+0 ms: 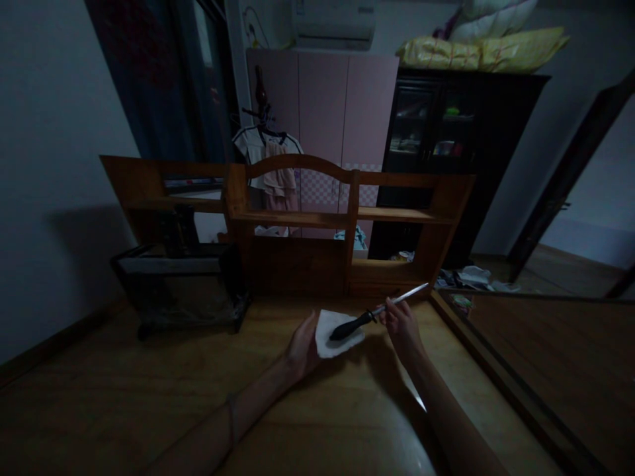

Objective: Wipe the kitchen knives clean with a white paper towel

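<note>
My left hand (301,345) holds a folded white tissue or cloth (326,327) spread over its palm, with most of the fingers hidden beneath. On the white piece rests the black handle (351,326) of a sharpening steel, whose thin metal rod (413,291) points up and to the right. The fingers of my right hand (401,325) pinch the rod just past the guard. Both hands are raised above the wooden tabletop (347,410). Beside my right forearm shows a bright sliver (417,395); I cannot tell whether it is an object or a reflection.
A wooden shelf unit (297,218) stands across the table's far side. At the left is a dark-framed glass tank (178,291) with black items on top. A raised wooden edge (489,357) runs along the right. Pink cupboards (322,106) stand behind.
</note>
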`<state>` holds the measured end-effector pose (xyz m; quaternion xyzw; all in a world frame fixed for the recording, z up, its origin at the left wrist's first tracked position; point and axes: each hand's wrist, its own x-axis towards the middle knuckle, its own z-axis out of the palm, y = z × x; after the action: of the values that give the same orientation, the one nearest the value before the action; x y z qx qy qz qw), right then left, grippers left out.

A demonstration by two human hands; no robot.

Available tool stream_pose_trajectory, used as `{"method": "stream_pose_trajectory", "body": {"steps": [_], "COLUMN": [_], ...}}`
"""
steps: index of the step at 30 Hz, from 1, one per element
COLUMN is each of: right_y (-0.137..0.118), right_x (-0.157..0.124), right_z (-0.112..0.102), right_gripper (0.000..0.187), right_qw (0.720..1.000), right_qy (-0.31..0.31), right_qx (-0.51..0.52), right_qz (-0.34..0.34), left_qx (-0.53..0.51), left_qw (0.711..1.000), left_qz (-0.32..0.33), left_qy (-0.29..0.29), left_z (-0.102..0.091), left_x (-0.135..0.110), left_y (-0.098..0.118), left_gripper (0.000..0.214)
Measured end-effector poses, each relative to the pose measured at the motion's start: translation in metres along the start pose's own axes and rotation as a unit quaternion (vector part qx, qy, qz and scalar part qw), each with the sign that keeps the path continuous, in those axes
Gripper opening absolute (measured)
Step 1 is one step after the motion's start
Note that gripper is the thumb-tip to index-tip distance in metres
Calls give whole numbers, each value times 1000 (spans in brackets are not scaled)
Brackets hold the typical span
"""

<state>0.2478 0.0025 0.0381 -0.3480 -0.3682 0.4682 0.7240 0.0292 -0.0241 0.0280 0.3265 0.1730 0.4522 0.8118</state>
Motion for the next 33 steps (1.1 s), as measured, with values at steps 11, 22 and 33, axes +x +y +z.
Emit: {"method": "stream_pose_trajectory", "body": {"steps": [11,22,33], "right_y": [2,4,0], "right_x": [-8,2,2], "right_z": [8,-3,-5], "right_gripper": [25,25,23], "right_qw": [996,1000,1000], "right_qy": [-75,-3,-25], "right_qx": [-36,18,0], "right_qz": [-19,-15,-16], "left_qx": [278,227,164], "left_qw": [959,953,963], "left_qz": [50,106,110], "left_qy": [37,170,183], "left_z": [-12,-28,-17], "left_x": [2,8,3], "left_y": [-11,-5,3], "left_gripper": [39,44,42]}}
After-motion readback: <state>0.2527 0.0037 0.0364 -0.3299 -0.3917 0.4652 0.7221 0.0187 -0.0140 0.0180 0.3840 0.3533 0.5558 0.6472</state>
